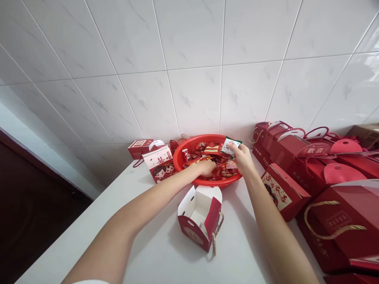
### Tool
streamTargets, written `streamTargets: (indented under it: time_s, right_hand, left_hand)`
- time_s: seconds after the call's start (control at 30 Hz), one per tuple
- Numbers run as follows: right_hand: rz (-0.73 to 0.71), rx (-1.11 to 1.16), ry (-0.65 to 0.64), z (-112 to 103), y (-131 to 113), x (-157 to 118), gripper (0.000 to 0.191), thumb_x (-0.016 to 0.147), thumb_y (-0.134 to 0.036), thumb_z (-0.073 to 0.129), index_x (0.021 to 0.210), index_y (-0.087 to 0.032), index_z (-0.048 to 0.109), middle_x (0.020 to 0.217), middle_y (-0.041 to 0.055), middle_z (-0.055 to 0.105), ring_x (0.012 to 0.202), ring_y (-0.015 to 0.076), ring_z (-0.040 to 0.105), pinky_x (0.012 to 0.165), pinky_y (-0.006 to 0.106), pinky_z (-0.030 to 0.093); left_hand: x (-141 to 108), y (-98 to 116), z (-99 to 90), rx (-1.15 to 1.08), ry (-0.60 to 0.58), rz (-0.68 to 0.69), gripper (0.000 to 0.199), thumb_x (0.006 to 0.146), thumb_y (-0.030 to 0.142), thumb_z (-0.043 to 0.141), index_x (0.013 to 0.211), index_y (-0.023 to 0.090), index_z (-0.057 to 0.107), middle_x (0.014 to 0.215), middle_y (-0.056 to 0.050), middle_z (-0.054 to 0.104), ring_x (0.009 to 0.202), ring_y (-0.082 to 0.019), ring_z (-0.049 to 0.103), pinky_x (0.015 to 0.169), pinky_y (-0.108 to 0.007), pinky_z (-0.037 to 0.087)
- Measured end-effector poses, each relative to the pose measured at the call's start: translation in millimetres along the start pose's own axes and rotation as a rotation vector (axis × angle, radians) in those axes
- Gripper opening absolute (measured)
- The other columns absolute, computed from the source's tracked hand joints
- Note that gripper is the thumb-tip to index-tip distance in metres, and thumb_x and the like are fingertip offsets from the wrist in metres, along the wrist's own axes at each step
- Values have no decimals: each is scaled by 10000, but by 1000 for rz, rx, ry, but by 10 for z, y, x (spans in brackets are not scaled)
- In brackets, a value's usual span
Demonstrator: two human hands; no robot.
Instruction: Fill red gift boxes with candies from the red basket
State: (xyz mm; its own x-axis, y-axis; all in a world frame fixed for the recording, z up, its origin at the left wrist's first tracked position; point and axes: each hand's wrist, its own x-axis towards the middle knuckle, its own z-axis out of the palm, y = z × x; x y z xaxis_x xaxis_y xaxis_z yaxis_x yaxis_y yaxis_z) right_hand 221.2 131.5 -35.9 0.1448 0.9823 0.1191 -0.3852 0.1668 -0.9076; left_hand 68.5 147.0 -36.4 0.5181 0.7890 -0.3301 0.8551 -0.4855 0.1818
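- The red plastic basket (180, 157) sits on the white counter (148, 256), against the tiled wall (192, 79), and serves as the landmark here.
- The left hand (206, 168) reaches over the basket's near rim and down into the wrapped sweets (209, 152). Its fingertips are buried in the pile, so I cannot tell whether they are spread or closed on anything.
- The right hand (241, 157) is above the far right of the basket, with its fingers (233, 146) pressed together, pinching a white-and-green packet (231, 146) by one edge.
- The packet is clear of the pile, and its face is in view.
- An open gift box (199, 216) with a rope handle stands in front of the basket, between the forearms, its flaps up and its inside showing.
- Stacked red gift boxes (308, 165) fill the counter to the basket's right.
- A pink card box (158, 163) and a small red box (139, 148) stand to its left.
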Motion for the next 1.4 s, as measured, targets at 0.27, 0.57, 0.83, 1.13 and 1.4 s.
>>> streamTargets:
  time_s: [0.27,0.57,0.83,1.13,1.4]
  right_hand:
    - [-38,-18,-94,-26,13,5,411,560,-416,838,827,-176,638,865,59,746,845,251,708,726,330,552]
    - [7,46,-199,10,-171,-68,464,528,-449,869,829,-177,644,868,74,743,902,274,709,731,344,560]
    - [-59,-74,-486,258,-581,-498,442,633,-439,859,947,-177,690,914,58,742,851,228,692,757,335,547]
    - [-45,-505,-826,295,-774,-858,290,722,-376,794,947,-199,742,787,10,700,728,191,637,644,297,519]
    - [-152,-721,-949,439,-729,-927,122,763,-311,739,830,-210,744,654,-31,604,591,119,480,522,233,357]
  left_hand:
    - [-101,10,-52,-86,-74,-36,152,646,155,726,796,168,707,811,-65,708,730,-235,650,674,-297,488]
    - [-322,-203,-92,-759,586,184,337,749,369,738,981,152,627,876,-56,679,830,-196,635,778,-310,505]
    - [-1054,23,-192,-995,685,253,457,660,456,825,886,180,541,908,-18,644,847,-176,640,800,-309,517]
    - [-1687,-108,-239,-435,68,37,133,763,298,655,830,184,644,918,-26,709,829,-196,674,659,-229,471]
    - [-1616,-124,-206,-387,53,31,185,708,138,533,827,171,672,859,-22,701,701,-173,617,568,-243,403]
